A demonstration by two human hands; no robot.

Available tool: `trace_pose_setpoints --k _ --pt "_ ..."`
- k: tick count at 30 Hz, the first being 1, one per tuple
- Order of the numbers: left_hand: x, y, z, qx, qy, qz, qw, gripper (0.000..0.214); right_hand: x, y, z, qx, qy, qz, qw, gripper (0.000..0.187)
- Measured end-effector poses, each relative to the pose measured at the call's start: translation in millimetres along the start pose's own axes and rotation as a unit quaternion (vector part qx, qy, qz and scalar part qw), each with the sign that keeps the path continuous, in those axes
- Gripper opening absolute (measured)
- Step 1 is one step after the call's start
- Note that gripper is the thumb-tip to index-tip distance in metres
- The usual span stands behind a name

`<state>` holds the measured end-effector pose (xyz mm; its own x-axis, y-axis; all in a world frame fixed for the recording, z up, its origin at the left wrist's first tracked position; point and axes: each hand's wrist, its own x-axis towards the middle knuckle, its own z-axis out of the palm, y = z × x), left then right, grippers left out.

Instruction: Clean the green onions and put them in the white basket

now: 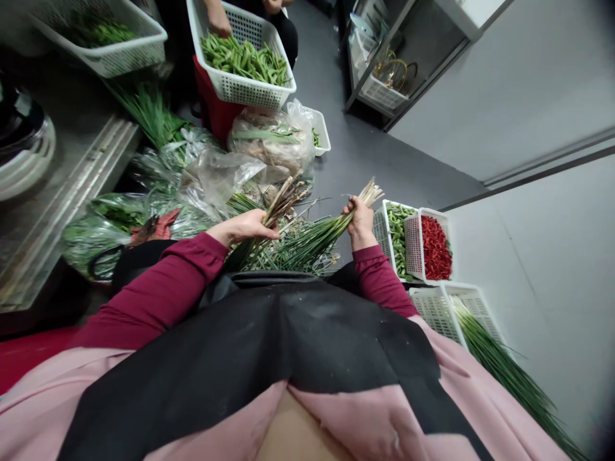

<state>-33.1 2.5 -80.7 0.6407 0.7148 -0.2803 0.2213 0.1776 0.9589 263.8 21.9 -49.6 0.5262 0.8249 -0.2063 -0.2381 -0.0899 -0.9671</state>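
The pale-ended bunch (334, 230) of green stalks is resting in the right hand (361, 219), just above the floor litter; its white ends are pointing up and away, its leaves trailing toward the middle. The right fingers are closing round it, and the fist is hiding part of the stems. The left hand (250, 228) is gripping a brown-ended bunch (281, 203), whose lower leaves are passing behind the hand and perhaps mixing with the scraps (288, 251) below; the blending greens are hard to part there. The apron (298, 333) is covering the near side of the pile. Beyond, clear bags (273, 137) are lying crumpled, their shine blurring what they are holding. Further out, a co-worker's hand (219, 20) is reaching into a crate (269, 96) of green pods, the top edge cutting off the arm. To the right, red chillies (436, 248) are filling a basket (414, 246). Long leaves (509, 378) are spilling from another crate (430, 310).
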Motion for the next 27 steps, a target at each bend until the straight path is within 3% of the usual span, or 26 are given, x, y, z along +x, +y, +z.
trace_pose_setpoints --k 2,4,9,13,16,21,27 --pt "-1 0 -0.3 -0.007 0.007 -0.001 1.000 0.027 0 6 -4 -0.028 0.007 -0.004 1.000 0.025" --pt "0 0 0.8 -0.017 0.020 -0.001 1.000 0.027 -13 21 -4 -0.082 -0.029 -0.009 0.996 0.029" --pt "6 -1 7.9 -0.050 0.056 -0.003 0.997 0.030 -74 58 14 -0.198 -0.213 -0.003 0.957 0.025" --pt "12 -4 15.1 -0.074 0.056 0.003 0.996 0.034 -102 60 32 -0.199 -0.305 0.021 0.931 0.027" --pt "14 -5 18.3 -0.090 0.053 -0.001 0.995 0.037 -104 57 40 -0.186 -0.309 0.035 0.932 0.027" --pt "11 -6 16.0 -0.082 0.030 0.002 0.996 0.033 -98 58 42 -0.094 -0.264 0.083 0.956 0.032" --pt "8 -7 17.1 -0.115 -0.001 -0.013 0.993 0.032 -96 58 39 -0.054 -0.262 0.131 0.955 0.038"
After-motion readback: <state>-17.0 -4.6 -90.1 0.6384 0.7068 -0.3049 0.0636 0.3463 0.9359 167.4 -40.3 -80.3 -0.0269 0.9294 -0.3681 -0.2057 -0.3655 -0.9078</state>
